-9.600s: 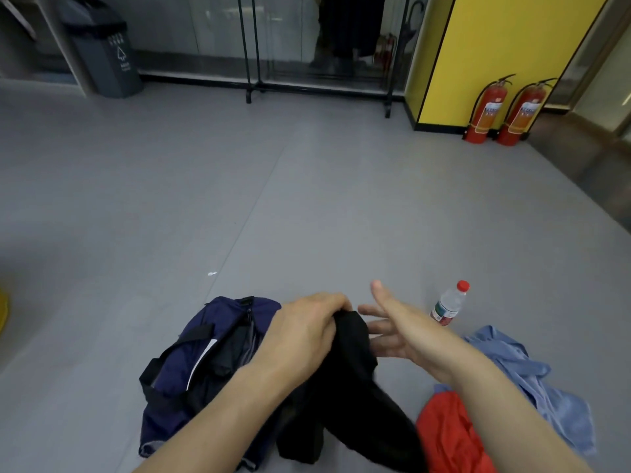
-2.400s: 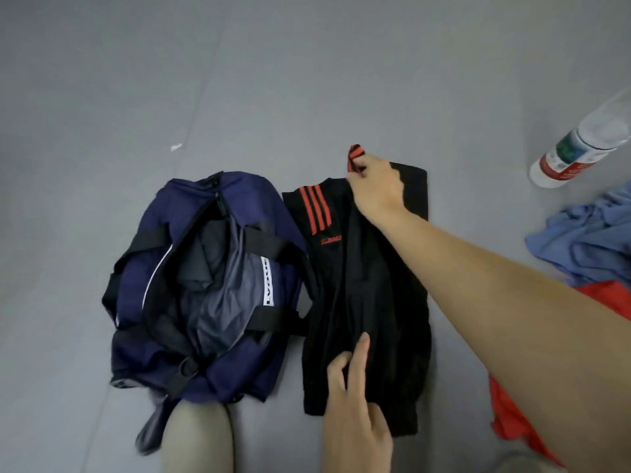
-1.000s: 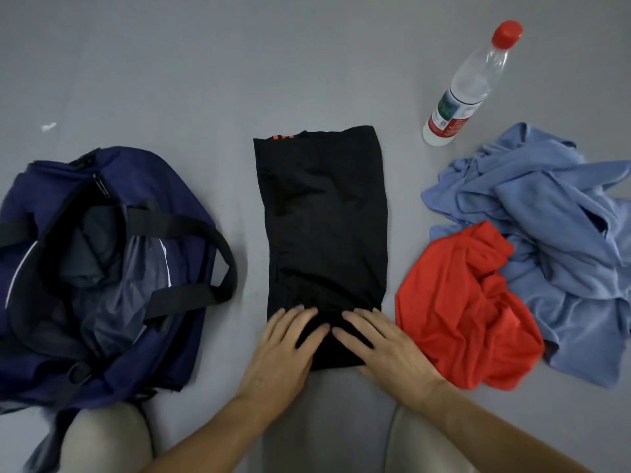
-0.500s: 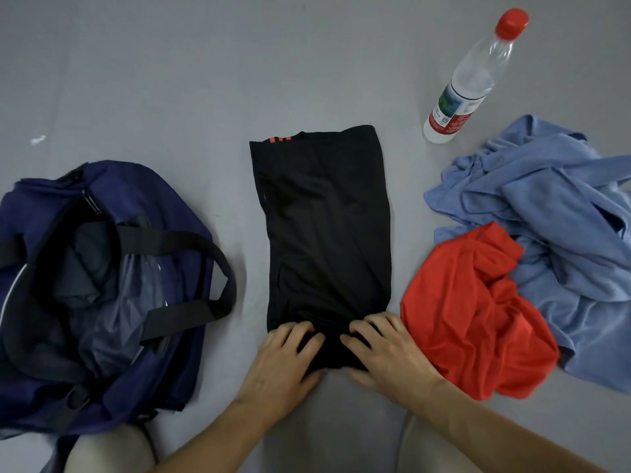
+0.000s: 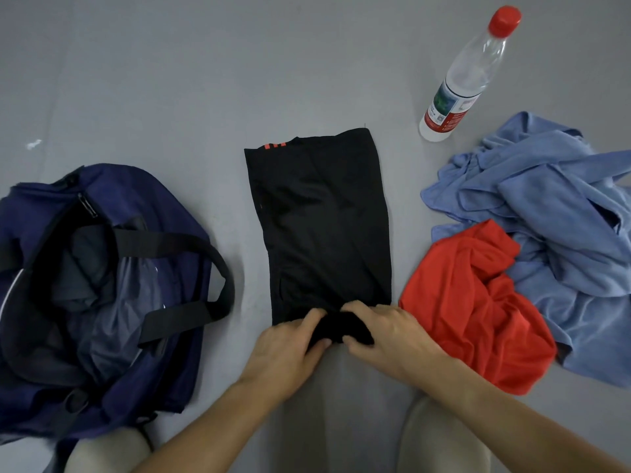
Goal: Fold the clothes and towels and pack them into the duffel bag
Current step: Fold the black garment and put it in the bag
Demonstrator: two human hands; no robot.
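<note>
- Left hand (image 5: 290, 349) curled shut on the near edge of the black garment (image 5: 324, 227), thumb under, fingers over the bunched hem.
- Right hand (image 5: 386, 336) likewise closed on the same hem, just beside the left; the two nearly touch over a small roll of fabric.
- Step in hand, as I read it: starting to roll or fold the near end up toward the far end.
- Black garment lies flat on the grey floor (image 5: 205, 80) as a long narrow strip, red stripes peeking at the far left corner. Sides look already folded in.
- Duffel bag (image 5: 143, 206), navy, to the left, unzipped and gaping, black strap looped toward the garment. Dark grey cloth shows inside; can't tell whether it is lining or a packed item.
- Red garment (image 5: 471, 308) crumpled just right of the black one, not folded.
- Blue cloth (image 5: 553, 213) in a heap beyond and right of the red, touching it, not folded.
- Water bottle (image 5: 467, 73), red cap, standing far right, apart from the clothes.
- Progress: early to mid. Black piece partly folded and not yet packed; red and blue left to do.
</note>
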